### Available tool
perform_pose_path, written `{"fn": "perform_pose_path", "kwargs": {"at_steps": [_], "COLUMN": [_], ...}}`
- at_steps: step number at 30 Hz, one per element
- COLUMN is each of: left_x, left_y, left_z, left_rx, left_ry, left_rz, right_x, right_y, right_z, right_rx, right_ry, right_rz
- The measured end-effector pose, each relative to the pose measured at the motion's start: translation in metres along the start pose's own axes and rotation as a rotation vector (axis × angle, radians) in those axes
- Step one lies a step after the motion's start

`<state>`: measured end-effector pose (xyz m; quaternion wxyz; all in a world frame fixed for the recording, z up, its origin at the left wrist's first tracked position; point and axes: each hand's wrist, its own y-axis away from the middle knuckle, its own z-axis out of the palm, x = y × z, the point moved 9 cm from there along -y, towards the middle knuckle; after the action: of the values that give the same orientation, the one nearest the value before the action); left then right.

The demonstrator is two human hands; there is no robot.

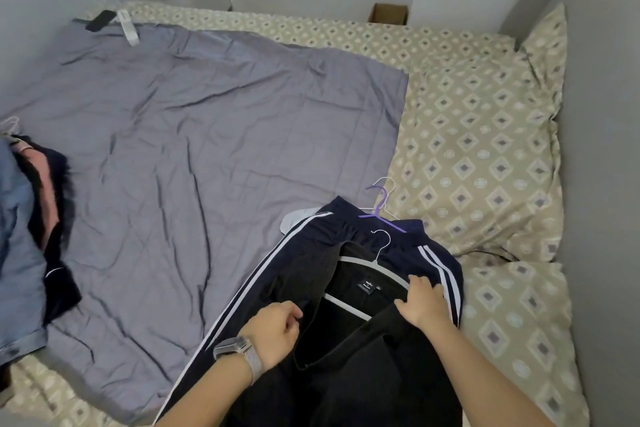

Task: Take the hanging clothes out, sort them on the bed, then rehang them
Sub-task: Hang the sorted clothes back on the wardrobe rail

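Two hands work on one black garment (349, 350) in the head view, the only view supplied. It lies on the near half of the bed (485, 156), on top of striped navy trousers (346, 236), with its long axis running from the near edge toward the far right corner. A white hanger (374, 265) sits in its open top end, hook pointing away from the person. The left hand (275, 329), fingers curled, grips the left edge of the opening. The right hand (420, 302) rests on the right edge with fingers bent over the cloth and touching the hanger's shoulder; whether it pinches the fabric cannot be told. The hanger lies just beyond both hands, nearer the right one, so a forward reach by the right hand would probably free it. A purple hanger (379, 211) lies beyond the trousers.
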<state>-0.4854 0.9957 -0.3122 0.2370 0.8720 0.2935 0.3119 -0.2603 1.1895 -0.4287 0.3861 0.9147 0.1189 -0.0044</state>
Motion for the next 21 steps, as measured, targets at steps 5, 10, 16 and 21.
{"fn": "perform_pose_path", "kwargs": {"at_steps": [5,10,16,21], "left_x": [0.014,0.025,0.037,0.034], "left_y": [-0.01,-0.017,-0.037,-0.038], "left_z": [0.018,-0.017,-0.014,-0.008], "left_rx": [-0.007,0.284,0.008,-0.092], "left_ry": [0.05,-0.135,-0.297,-0.235], "left_rz": [0.025,0.095,0.221,0.212], "right_x": [-0.026,-0.05,-0.046,-0.038], "right_y": [0.007,0.062,0.094,0.046], "right_z": [0.002,-0.027,-0.02,-0.045], "right_rx": [-0.141,-0.17,-0.452,-0.245], "right_ry": [-0.202,-0.456,-0.58,-0.652], "right_rz": [-0.185,-0.511,-0.579,-0.476]}}
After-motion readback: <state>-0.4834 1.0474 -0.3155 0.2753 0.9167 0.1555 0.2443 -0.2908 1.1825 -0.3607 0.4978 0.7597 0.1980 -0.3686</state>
